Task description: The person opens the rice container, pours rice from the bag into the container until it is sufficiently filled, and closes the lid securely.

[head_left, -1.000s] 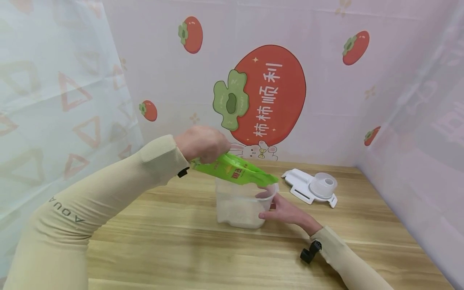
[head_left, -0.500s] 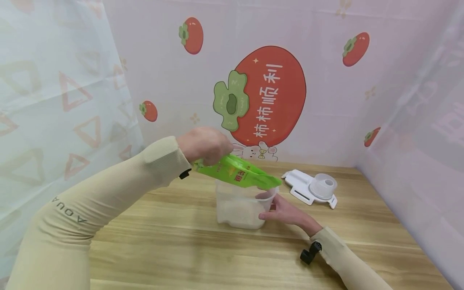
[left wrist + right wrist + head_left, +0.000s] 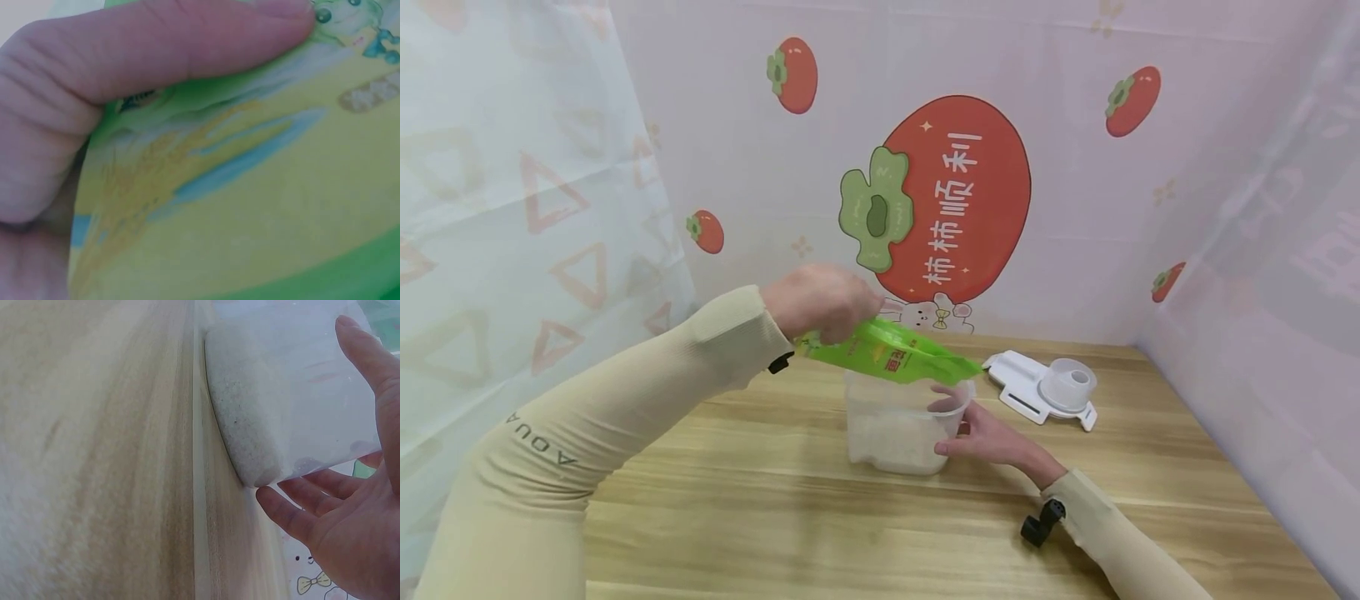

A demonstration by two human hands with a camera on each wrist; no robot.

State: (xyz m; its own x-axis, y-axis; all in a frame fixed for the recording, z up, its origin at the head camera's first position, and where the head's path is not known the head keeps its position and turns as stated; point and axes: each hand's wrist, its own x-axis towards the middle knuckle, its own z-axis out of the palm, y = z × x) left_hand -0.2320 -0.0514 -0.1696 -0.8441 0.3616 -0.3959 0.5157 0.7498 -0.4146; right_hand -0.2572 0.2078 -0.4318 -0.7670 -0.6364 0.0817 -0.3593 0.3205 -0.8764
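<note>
High over the left side of a clear plastic container (image 3: 891, 437), my left hand (image 3: 823, 302) grips a green printed bag (image 3: 880, 354). The bag is tilted, its mouth end lower and to the right, over the container's opening. In the left wrist view, the thumb (image 3: 187, 44) presses on the bag's printed face. My right hand (image 3: 992, 435) holds the container's right side, thumb on the near side and fingers on the far side. Whitish, grainy contents (image 3: 240, 419) lie in the bottom of the container, which stands upright on the table.
A white lid (image 3: 1022, 383) with a clear cup (image 3: 1066, 385) on it lies on the wooden table (image 3: 737, 517), behind and right of the right hand. Patterned sheets stand at the back and on both sides.
The left hand and bag have shifted slightly right over the last second. The bag's mouth dipped, then rose a little. The right hand and container have stayed in place.
</note>
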